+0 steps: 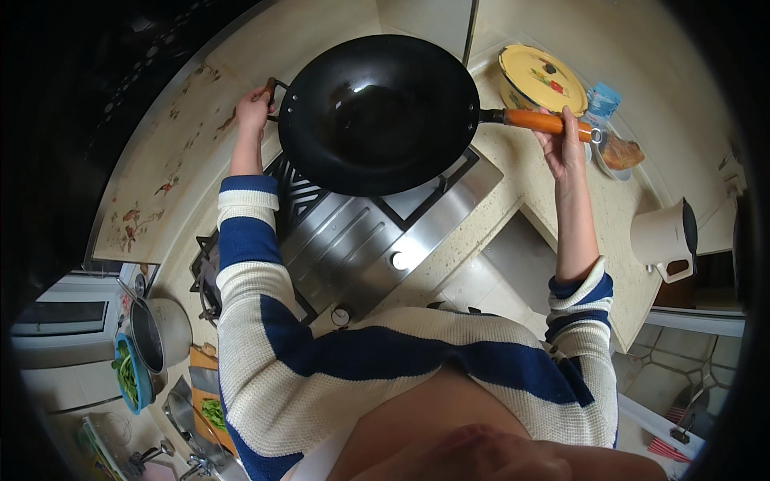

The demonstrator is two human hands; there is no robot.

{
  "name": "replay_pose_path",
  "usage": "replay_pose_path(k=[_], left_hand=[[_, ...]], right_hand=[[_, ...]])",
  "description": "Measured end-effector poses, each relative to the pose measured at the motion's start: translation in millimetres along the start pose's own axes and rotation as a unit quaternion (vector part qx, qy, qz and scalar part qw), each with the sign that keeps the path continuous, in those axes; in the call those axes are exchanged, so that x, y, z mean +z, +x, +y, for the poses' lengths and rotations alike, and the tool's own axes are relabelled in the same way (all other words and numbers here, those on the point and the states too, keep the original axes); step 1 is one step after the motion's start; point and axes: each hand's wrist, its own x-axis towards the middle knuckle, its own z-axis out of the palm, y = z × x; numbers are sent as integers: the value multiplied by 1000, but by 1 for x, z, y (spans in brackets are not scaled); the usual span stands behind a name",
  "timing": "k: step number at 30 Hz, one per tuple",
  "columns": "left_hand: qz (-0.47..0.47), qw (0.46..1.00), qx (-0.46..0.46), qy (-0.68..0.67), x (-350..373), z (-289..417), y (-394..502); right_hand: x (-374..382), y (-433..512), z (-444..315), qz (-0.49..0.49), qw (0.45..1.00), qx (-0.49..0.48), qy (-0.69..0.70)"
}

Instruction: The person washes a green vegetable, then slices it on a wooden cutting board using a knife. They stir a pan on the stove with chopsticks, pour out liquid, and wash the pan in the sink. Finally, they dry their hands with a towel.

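Note:
A large black wok [379, 114] is held up over the stainless steel gas hob [349, 246], its dark inside facing me. My left hand [253, 110] grips the small wooden loop handle on the wok's left side. The long orange wooden handle [535, 121] lies in my right hand [563, 144], the thumb over it and the fingers beneath. Pan supports [403, 210] show below the wok's lower rim; the wok hides the back of the hob.
Right: a yellow lidded enamel pot [544, 78], a blue packet [601, 103], a piece of meat [622, 151] on a dish, a pale electric kettle [662, 239]. Left: a metal pot [171, 330], greens in a blue basin [139, 379], a cutting board [201, 359] bearing a cleaver [204, 380] and cut greens.

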Motion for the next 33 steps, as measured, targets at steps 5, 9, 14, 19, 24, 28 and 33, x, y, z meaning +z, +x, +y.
replay_pose_path(k=[5, 9, 14, 19, 24, 28, 33], left_hand=[[-2, 999, -12, 46, 6, -12, 21], [36, 992, 75, 92, 10, -15, 10], [146, 833, 382, 371, 25, 49, -78], [-108, 727, 601, 315, 81, 131, -232], [-281, 710, 626, 159, 139, 151, -315], [-351, 709, 610, 45, 188, 152, -347], [-385, 696, 605, 26, 233, 149, -368]], right_hand=[[-9, 29, 17, -3, 1000, 30, -4], [-16, 35, 21, -23, 999, 37, 21], [-9, 28, 20, -41, 998, 38, 29], [-3, -28, 8, -171, 948, 207, -171], [15, -91, -6, -303, 888, 205, -278], [30, -110, -18, -346, 907, 113, -211], [10, -116, -36, -318, 912, 109, -236]])
